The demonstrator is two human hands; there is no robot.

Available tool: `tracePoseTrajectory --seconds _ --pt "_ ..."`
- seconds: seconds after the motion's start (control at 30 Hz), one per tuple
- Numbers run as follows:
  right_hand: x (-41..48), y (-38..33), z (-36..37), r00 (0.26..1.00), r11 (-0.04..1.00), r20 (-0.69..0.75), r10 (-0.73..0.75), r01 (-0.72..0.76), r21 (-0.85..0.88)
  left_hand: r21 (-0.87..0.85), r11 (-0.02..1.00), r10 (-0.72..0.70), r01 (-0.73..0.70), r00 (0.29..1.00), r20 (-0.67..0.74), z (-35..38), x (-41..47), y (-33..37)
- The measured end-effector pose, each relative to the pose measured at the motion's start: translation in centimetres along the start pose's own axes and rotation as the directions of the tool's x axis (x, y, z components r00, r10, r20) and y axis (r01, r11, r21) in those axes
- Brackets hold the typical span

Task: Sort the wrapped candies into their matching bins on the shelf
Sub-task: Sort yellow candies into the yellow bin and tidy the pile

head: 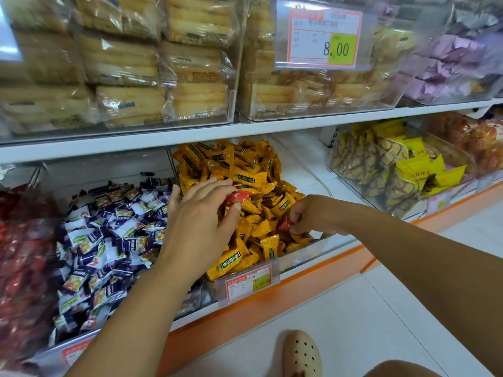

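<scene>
Where the white shelf [163, 137] stood over an orange base and a pale tiled floor [381, 308], we saw clear bins set side by side. At far left lay the red candies [21, 254], then the purple-and-white candies [109, 240]. Our left grip [201, 213] hung over the divider, fingertips pinching a glossy red candy [236, 198]. The yellow candies [245, 164] were heaped high in their bin. Near the front wall [304, 255] of that bin, our right grip [307, 216] pinched a second red candy [285, 225]. Beyond it, a strip of bare shelf separated that bin from the yellow packs [408, 170].
</scene>
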State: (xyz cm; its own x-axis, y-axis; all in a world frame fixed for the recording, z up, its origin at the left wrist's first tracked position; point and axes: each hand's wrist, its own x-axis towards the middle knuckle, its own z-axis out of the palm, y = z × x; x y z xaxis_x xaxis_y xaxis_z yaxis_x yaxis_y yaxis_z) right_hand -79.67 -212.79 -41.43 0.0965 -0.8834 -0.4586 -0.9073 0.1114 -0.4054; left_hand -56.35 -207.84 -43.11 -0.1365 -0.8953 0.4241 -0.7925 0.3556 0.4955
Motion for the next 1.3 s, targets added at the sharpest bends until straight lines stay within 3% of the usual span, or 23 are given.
tracePoseTrajectory --seconds 0.6,0.67,0.73,0.83,0.93,1.1,1.3 --pt "-1.1 0.2 1.0 0.995 0.95 -0.066 -0.07 0.087 0.3 -0.037 0.999 0.037 -0.038 0.999 -0.019 -1.8 -0.6 0.5" --pt "-1.3 -0.5 1.1 0.994 0.957 0.015 -0.107 0.099 0.271 -0.027 0.999 0.029 -0.029 1.0 -0.013 -1.9 -0.6 0.8" --pt "-1.4 -1.4 1.5 0.989 0.983 0.065 -0.134 0.125 0.138 -0.022 0.999 0.024 -0.024 1.0 -0.009 -1.9 -0.6 1.1" --pt "-1.3 -1.4 2.1 0.983 0.979 0.013 -0.184 0.182 0.091 -0.017 1.0 0.023 -0.023 1.0 0.004 -1.9 -0.6 1.4" --pt "-1.4 -0.5 2.2 0.967 0.956 -0.068 -0.246 0.254 0.147 -0.017 0.999 0.028 -0.028 1.0 0.012 -2.1 -0.5 1.3" --pt "-1.7 0.2 2.0 0.967 0.91 -0.195 -0.162 0.223 0.35 -0.029 0.999 0.047 -0.046 0.999 0.023 -2.4 -0.7 0.8" --pt "-2.6 -0.3 1.0 0.971 0.792 -0.209 -0.113 0.215 0.571 0.0 0.997 0.073 -0.073 0.997 -0.011 -2.8 -1.1 0.7"
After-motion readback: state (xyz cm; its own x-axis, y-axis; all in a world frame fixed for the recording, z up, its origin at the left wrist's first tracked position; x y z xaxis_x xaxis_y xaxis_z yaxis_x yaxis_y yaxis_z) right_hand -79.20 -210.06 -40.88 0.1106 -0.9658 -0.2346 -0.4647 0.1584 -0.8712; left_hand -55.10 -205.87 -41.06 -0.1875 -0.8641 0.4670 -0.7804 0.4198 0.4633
